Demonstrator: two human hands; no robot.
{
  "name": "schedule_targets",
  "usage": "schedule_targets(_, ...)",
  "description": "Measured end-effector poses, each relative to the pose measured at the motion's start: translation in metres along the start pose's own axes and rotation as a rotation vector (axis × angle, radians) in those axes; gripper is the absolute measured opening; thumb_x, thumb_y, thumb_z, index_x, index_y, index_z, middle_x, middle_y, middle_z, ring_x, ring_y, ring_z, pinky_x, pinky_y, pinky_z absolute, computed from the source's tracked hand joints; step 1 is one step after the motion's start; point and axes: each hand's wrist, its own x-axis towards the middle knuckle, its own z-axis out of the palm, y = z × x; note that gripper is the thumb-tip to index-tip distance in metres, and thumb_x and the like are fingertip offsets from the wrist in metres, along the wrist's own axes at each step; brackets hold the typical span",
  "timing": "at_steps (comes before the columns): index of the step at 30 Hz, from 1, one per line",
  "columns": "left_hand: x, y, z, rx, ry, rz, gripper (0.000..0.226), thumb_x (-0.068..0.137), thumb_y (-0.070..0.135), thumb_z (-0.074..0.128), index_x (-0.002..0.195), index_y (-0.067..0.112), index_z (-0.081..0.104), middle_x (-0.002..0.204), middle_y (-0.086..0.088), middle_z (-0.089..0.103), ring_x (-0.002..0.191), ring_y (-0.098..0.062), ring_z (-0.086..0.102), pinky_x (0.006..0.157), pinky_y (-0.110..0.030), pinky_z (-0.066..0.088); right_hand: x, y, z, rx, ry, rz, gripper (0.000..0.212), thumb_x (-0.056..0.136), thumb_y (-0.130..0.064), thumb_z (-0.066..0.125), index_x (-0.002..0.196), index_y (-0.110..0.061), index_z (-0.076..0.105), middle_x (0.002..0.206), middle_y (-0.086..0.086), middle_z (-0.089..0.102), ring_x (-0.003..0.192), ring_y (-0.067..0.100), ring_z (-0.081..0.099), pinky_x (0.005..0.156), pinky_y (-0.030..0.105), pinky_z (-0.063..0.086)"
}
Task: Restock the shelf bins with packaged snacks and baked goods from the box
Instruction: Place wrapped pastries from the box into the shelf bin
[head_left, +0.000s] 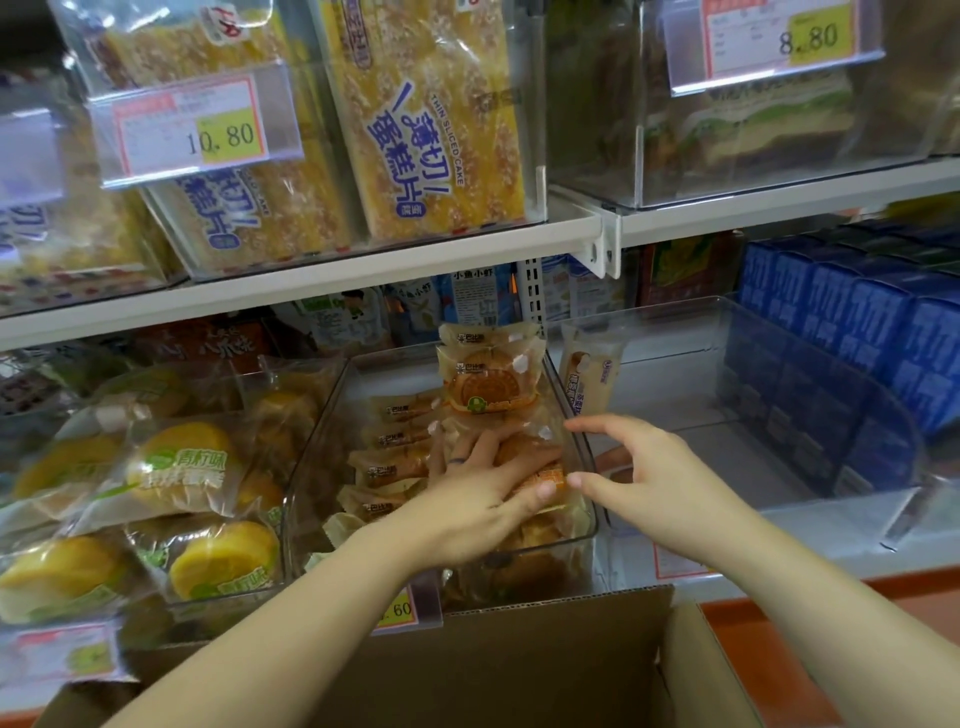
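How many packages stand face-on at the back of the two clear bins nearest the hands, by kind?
Round brown cakes in clear wrappers, middle clear plastic bin: 2
Long cream-coloured bread roll in clear wrapper, right clear plastic bin: 1
Total: 3

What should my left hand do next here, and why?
Probably press that pastry pack flat into the clear bin: your left hand lies spread on it atop the pile, while your right hand is at the bin's right wall.
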Motion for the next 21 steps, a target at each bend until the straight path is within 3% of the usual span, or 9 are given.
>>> schedule_targets(2, 0.000, -0.001, -0.004, -0.120, 0.062, 0.010, 0.048, 0.086, 0.068, 0.012, 0.132, 0.065, 0.026, 0.153, 0.013, 0.020, 0.144, -0.010, 0.006, 0.115, -0.056, -0.003, 0.000, 0.000, 0.000, -0.002, 0.004, -0.003, 0.047, 0.088, -0.033, 0.064, 0.131, -0.038, 0.048, 0.137, -0.015, 0.047, 0.121, 0.003, 0.044, 0.096, 0.021, 0.036)
schedule_targets(5, 0.012, -0.006, -0.013, -0.235, 0.343, -0.028, 0.048, 0.090, 0.054, 0.027, 0.138, 0.051, 0.036, 0.150, 0.010, 0.029, 0.141, -0.014, 0.019, 0.115, -0.056, 0.013, 0.002, 0.001, -0.002, -0.011, 0.018, -0.005, 0.045, 0.088, -0.032, 0.064, 0.131, -0.036, 0.049, 0.135, -0.016, 0.048, 0.120, -0.002, 0.039, 0.096, 0.018, 0.029)
schedule_targets(8, 0.036, -0.013, -0.025, -0.400, 0.566, -0.214, 0.058, 0.096, 0.034, 0.051, 0.147, 0.040, 0.024, 0.155, 0.002, 0.023, 0.143, -0.025, 0.020, 0.115, -0.052, 0.023, 0.004, 0.002, -0.002, -0.003, 0.019, -0.003, 0.043, 0.088, -0.031, 0.064, 0.129, -0.035, 0.051, 0.129, -0.018, 0.047, 0.116, -0.005, 0.036, 0.095, 0.017, 0.029)
schedule_targets(11, 0.056, -0.022, -0.030, -0.562, 0.562, -0.281, 0.089, 0.089, 0.028, 0.066, 0.153, 0.027, 0.005, 0.160, -0.004, 0.009, 0.145, -0.024, 0.013, 0.115, -0.042, 0.018, 0.005, 0.002, -0.002, 0.019, 0.017, 0.000, 0.042, 0.087, -0.031, 0.065, 0.127, -0.037, 0.052, 0.124, -0.020, 0.047, 0.118, -0.001, 0.042, 0.093, 0.018, 0.032)
schedule_targets(14, 0.068, -0.031, -0.026, -0.646, 0.597, -0.292, 0.106, 0.083, 0.026, 0.074, 0.153, 0.025, -0.006, 0.160, -0.008, 0.001, 0.144, -0.027, 0.006, 0.115, -0.040, 0.011, 0.006, 0.003, -0.003, 0.020, 0.010, -0.003, 0.042, 0.087, -0.032, 0.065, 0.127, -0.037, 0.052, 0.119, -0.023, 0.044, 0.113, -0.005, 0.040, 0.090, 0.016, 0.032)
schedule_targets(17, 0.072, -0.038, -0.022, -0.801, 0.573, -0.321, 0.114, 0.077, 0.022, 0.080, 0.153, 0.019, -0.006, 0.154, -0.010, 0.027, 0.141, -0.029, 0.026, 0.110, -0.037, 0.025, 0.007, 0.003, -0.003, 0.024, 0.010, -0.010, 0.042, 0.088, -0.032, 0.065, 0.127, -0.036, 0.051, 0.118, -0.025, 0.043, 0.112, -0.005, 0.040, 0.089, 0.016, 0.032)
schedule_targets(19, 0.072, -0.041, -0.025, -0.820, 0.568, -0.314, 0.103, 0.077, 0.020, 0.079, 0.151, 0.015, 0.009, 0.142, -0.008, 0.044, 0.130, -0.023, 0.043, 0.097, -0.028, 0.038, 0.008, 0.003, -0.002, 0.030, 0.016, -0.008, 0.041, 0.087, -0.032, 0.065, 0.126, -0.037, 0.052, 0.118, -0.025, 0.044, 0.111, -0.005, 0.041, 0.088, 0.017, 0.033)
schedule_targets(21, 0.071, -0.042, -0.031, -0.799, 0.592, -0.284, 0.086, 0.080, 0.018, 0.077, 0.145, 0.013, 0.021, 0.129, -0.001, 0.049, 0.116, -0.012, 0.047, 0.086, -0.020, 0.038, 0.009, 0.004, -0.002, 0.041, 0.022, -0.005, 0.039, 0.087, -0.031, 0.065, 0.123, -0.038, 0.052, 0.118, -0.023, 0.046, 0.110, -0.003, 0.044, 0.086, 0.017, 0.034)
